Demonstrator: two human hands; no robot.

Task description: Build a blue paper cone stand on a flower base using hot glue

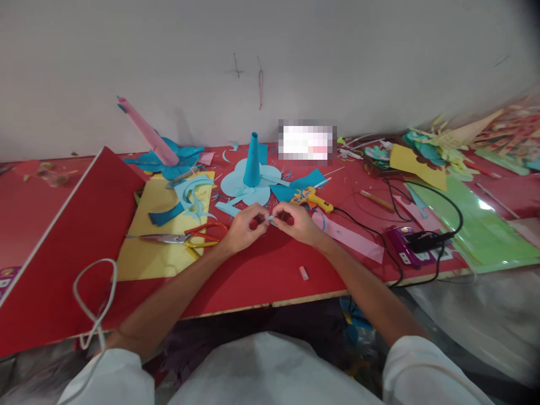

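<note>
My left hand [248, 228] and my right hand [297, 224] meet over the red table, fingertips pinched together. Between them is a small strip of light blue paper [270, 219], mostly hidden by the fingers. Just beyond stands a blue paper cone [252, 163] on a light blue flower-shaped paper base [233, 183]. A yellow hot glue gun [317, 199] lies past my right hand, its black cord running right. Scissors [169, 238] with red and yellow handles rest left of my left hand on yellow paper [143, 261].
A pink paper cone [147, 130] leans at the back left. A red board [71, 225] slants along the left side. A purple power socket box [407, 247] with black plugs and green sheets [485, 230] lie right. Pink paper [354, 239] and a small eraser-like piece [304, 273] lie nearer.
</note>
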